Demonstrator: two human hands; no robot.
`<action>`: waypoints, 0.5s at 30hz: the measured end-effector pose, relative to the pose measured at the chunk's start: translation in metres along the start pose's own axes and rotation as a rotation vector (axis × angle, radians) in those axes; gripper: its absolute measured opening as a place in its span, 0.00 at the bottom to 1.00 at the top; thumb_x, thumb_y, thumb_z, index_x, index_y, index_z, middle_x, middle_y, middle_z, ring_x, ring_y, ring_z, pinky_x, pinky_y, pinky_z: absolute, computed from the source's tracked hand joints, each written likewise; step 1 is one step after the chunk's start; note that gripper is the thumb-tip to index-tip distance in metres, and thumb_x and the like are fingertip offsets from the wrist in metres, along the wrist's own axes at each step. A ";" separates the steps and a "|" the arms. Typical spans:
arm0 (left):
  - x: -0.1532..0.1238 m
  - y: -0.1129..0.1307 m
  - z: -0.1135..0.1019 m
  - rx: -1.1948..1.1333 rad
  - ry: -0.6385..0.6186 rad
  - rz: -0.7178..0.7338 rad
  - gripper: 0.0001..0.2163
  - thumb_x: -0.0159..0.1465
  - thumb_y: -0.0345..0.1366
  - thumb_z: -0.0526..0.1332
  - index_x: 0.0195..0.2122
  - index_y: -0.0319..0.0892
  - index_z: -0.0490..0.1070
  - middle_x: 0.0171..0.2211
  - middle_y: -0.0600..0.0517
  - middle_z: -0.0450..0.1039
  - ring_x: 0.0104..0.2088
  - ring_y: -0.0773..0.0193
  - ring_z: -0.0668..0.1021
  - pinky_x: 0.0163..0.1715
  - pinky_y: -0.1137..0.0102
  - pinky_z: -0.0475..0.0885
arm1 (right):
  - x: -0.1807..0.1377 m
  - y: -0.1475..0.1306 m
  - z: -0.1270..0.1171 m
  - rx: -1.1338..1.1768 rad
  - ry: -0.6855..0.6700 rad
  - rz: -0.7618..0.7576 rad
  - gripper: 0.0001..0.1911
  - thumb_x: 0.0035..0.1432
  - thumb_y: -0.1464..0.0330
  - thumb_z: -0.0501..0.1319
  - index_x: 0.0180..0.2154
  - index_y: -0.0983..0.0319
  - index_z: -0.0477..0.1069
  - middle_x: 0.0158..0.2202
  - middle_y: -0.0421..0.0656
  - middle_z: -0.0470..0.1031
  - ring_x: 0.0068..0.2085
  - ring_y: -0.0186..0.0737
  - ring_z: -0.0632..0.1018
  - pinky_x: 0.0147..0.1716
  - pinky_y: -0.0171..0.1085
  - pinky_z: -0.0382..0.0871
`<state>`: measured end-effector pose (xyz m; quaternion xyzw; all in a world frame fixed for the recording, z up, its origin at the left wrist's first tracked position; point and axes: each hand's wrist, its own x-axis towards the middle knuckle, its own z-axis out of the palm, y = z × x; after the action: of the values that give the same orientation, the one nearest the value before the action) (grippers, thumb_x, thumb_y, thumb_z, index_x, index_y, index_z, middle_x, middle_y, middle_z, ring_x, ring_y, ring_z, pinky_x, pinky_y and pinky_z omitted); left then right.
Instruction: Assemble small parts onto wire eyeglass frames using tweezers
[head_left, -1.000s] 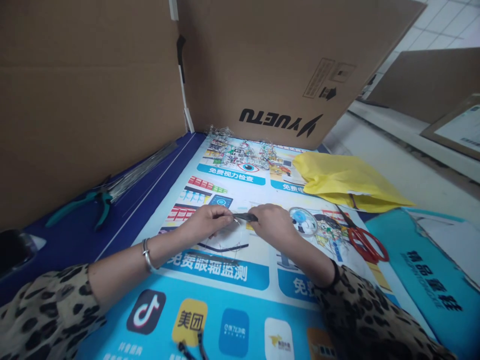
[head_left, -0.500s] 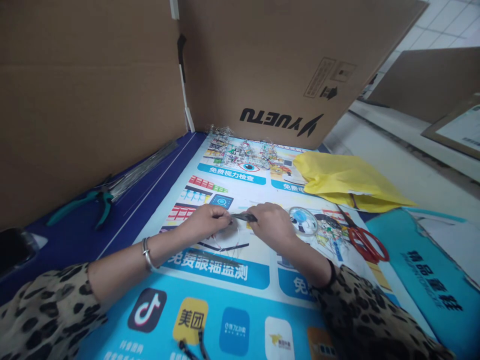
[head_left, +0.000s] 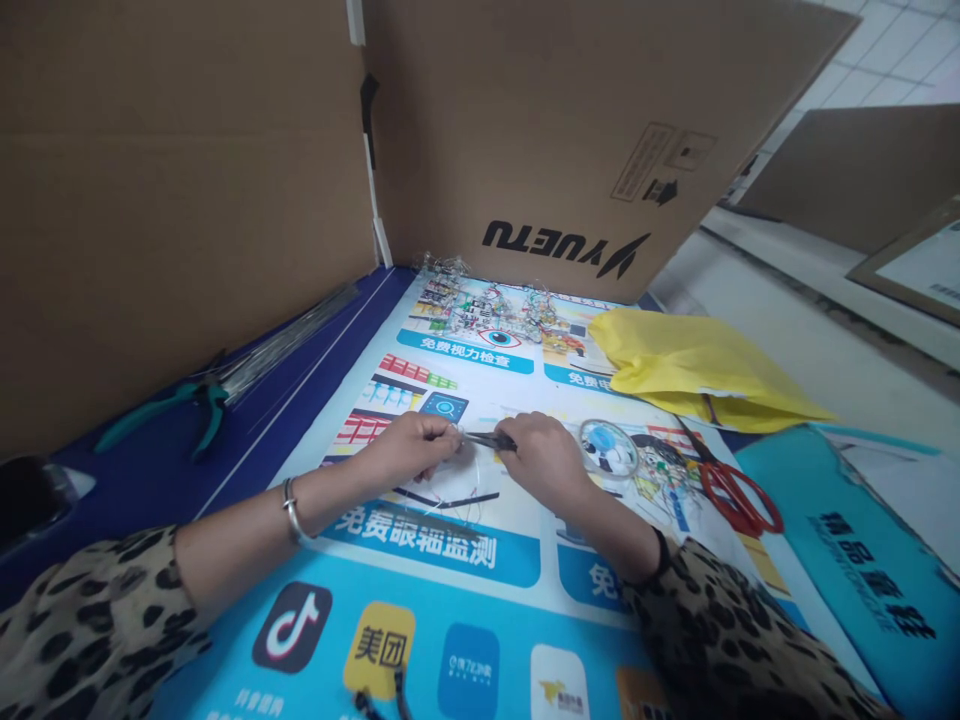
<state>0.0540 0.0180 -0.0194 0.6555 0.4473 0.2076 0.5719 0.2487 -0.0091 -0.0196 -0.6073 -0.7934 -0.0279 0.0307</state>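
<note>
The right hand (head_left: 546,462) grips a slim dark tool (head_left: 489,439); the left hand (head_left: 411,450) apparently pinches a thin strand (head_left: 478,476); its loop hangs below, clearer than a second ago; the work seems unfinished.

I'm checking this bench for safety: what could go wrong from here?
The left hand seems to pinch a thin strand right beside the tip of the dark tool in the right hand, so a slip might nip or prick a finger.

The strand loops loosely below the fingertips and could snag or kink.

Red-handled scissors lie just right of the right forearm; an outward sweep might knock them.
</note>
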 end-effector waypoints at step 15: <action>0.000 0.001 0.002 -0.038 0.024 -0.015 0.06 0.54 0.37 0.57 0.25 0.39 0.67 0.12 0.60 0.61 0.13 0.74 0.62 0.14 0.78 0.58 | -0.001 -0.005 -0.003 -0.012 -0.058 0.050 0.11 0.55 0.67 0.51 0.36 0.55 0.72 0.34 0.40 0.76 0.35 0.39 0.73 0.28 0.34 0.55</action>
<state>0.0558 0.0166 -0.0184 0.6387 0.4549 0.2195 0.5804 0.2443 -0.0115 -0.0163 -0.6277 -0.7783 -0.0143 0.0048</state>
